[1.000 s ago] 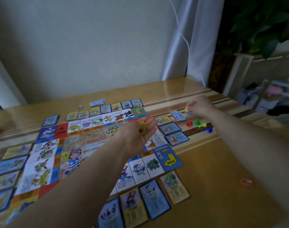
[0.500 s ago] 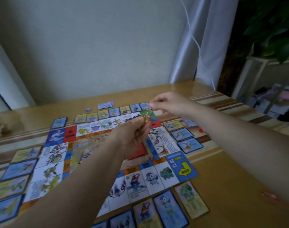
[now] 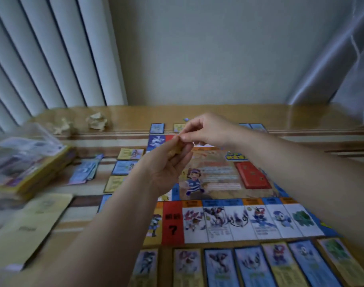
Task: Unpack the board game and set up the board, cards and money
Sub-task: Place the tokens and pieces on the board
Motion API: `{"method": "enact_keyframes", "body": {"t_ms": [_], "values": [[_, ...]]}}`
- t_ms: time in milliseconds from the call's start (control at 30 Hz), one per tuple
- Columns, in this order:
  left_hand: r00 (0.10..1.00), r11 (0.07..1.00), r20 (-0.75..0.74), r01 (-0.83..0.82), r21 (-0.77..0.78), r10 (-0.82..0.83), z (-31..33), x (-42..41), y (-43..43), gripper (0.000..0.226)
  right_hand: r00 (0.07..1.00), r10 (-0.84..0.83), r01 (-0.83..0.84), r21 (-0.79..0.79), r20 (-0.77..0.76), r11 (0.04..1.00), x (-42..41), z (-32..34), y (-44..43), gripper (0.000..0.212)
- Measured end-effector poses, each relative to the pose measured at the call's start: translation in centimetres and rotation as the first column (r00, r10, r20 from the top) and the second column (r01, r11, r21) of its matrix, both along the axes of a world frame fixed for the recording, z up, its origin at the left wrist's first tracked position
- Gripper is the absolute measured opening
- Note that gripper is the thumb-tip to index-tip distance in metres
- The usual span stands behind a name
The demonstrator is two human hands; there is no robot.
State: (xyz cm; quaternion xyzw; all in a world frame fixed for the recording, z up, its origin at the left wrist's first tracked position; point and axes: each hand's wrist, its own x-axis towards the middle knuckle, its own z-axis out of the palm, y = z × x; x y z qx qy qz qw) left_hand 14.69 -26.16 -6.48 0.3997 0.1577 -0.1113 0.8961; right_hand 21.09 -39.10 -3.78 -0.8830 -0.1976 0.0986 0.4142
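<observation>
The game board (image 3: 222, 179) lies open on the wooden table (image 3: 301, 117), with property cards (image 3: 249, 266) laid in rows along its near and left edges. A red card stack (image 3: 252, 176) sits on the board's middle. My left hand (image 3: 168, 166) is raised over the board's left part, palm up, cupping small yellow pieces (image 3: 176, 150). My right hand (image 3: 206, 129) is just above it, thumb and forefinger pinching a small piece at the left hand's fingertips. The pinched piece is too small and blurred to make out.
At the left stand the yellow game box (image 3: 32, 162) with paper money under clear plastic, a small pile of blue notes (image 3: 83, 170) and a beige sheet (image 3: 32, 224). Two crumpled paper balls (image 3: 97, 121) lie at the back. Wall and curtains close the far side.
The view has swung left, bringing the box and beige sheet into sight. My right hand came from the coloured pawns at the right over to my left hand, and both hands now meet.
</observation>
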Motion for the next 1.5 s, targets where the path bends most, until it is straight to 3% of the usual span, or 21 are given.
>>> {"method": "enact_keyframes", "body": {"t_ms": [133, 300, 467, 800, 900, 1000, 1067, 1167, 1400, 1500], "values": [[0.999, 0.998, -0.016, -0.044, -0.034, 0.043, 0.4, 0.8, 2.4, 0.022, 0.975, -0.217, 0.223, 0.169, -0.052, 0.960, 3.5, -1.1, 1.3, 0.004], [0.985, 0.976, -0.026, -0.172, -0.131, 0.170, 0.9, 2.0, 5.4, 0.035, 0.866, -0.472, 0.476, 0.019, 0.166, 0.879, 9.7, -2.5, 0.7, 0.010], [0.966, 0.953, -0.030, -0.257, -0.160, 0.256, 0.2, 2.9, 7.3, 0.043, 0.838, -0.485, 0.531, -0.166, 0.249, 0.831, 14.5, -5.0, 1.6, 0.009], [0.964, 0.947, -0.018, -0.263, -0.185, 0.264, -0.8, 3.6, 8.0, 0.030, 0.737, -0.481, 0.656, -0.331, 0.474, 0.679, 17.9, -7.1, 2.2, 0.018], [0.957, 0.941, -0.012, -0.286, -0.182, 0.289, -0.8, 3.4, 8.1, 0.024, 0.788, -0.438, 0.551, -0.176, 0.432, 0.816, 16.2, -5.0, 2.9, 0.023], [0.952, 0.933, -0.009, -0.303, -0.192, 0.307, -0.5, 2.8, 7.7, 0.024, 0.940, -0.200, 0.211, -0.011, 0.276, 0.977, 11.3, -1.2, 6.0, 0.026], [0.949, 0.929, -0.030, -0.312, -0.200, 0.313, -0.2, 2.1, 7.4, 0.023, 0.992, 0.053, -0.048, -0.043, 0.111, 0.998, 7.4, 0.9, 7.8, 0.028], [0.951, 0.923, -0.076, -0.310, -0.226, 0.301, 0.3, 0.7, 7.3, 0.015, 0.961, 0.277, -0.277, -0.172, -0.021, 0.945, 3.3, 2.3, 9.8, 0.015], [0.922, 0.896, -0.152, -0.383, -0.224, 0.356, 1.1, -4.2, 11.4, 0.026, 0.909, 0.408, -0.417, -0.161, -0.089, 0.895, -0.8, 2.5, 15.0, 0.005], [0.921, 0.910, -0.122, -0.385, -0.154, 0.369, 2.0, -6.3, 13.9, 0.023, 0.930, 0.342, -0.340, 0.038, -0.137, 0.940, -0.8, 1.5, 17.4, 0.005]]}}
